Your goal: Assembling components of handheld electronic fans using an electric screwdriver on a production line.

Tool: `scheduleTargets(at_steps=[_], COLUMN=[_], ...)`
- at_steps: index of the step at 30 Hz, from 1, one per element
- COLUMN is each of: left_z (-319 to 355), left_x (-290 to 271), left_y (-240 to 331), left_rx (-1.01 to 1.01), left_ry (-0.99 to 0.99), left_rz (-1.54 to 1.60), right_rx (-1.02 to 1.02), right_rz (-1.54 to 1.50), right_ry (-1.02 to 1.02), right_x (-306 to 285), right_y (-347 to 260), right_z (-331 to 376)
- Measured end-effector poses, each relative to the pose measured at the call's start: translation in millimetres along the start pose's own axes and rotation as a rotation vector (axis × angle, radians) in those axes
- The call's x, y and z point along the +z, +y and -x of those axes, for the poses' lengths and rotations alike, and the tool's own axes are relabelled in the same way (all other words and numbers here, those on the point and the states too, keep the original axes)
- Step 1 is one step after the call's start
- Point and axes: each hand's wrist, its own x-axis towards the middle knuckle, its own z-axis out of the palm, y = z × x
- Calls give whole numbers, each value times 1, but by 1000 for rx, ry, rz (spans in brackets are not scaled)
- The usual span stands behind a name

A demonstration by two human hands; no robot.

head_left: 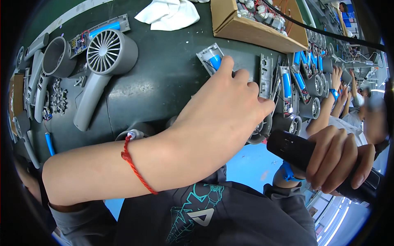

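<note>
The left hand reaches across the dark work mat toward one o'clock, fingers spread and only lightly curled, palm down; its forefinger tip presses on the open grey handle shell with a blue battery cell seated in it, probably to pin the shell flat, while the other fingertips rest near the upright grey shell just beside it at three o'clock; it grips nothing, only bears down; a red cord circles that wrist

The right hand, at four o'clock, is wrapped tight round a black power screwdriver, all fingers curled over the barrel, held low and off the mat's edge, seemingly kept ready; its tip is hidden behind the left hand

Beyond the fingertips, toward two o'clock, a row of part-built handles with blue cells stands packed side by side beside round grey fan housings; a cardboard box of wired parts sits at twelve o'clock, a white cloth beside it; at ten o'clock lies a finished grey handheld fan, face up, well apart from the hands; another person's forearms work farther along at three o'clock
</note>
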Motion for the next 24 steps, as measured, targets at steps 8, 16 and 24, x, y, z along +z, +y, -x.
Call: scheduleTargets(at_steps=[8,16,24], left_z=[0,-1,0], left_x=[-2,-1,-3], left_y=[1,2,0], left_rx=[4,6,-3], left_ry=[-2,19,9], left_rz=[30,30,92], right_rx=[-7,84,152], right_rz=[11,-17,-41], right_ry=[60,18,-28], right_x=[5,2,2], right_y=[4,0,11], right_z=[-3,-10,-24])
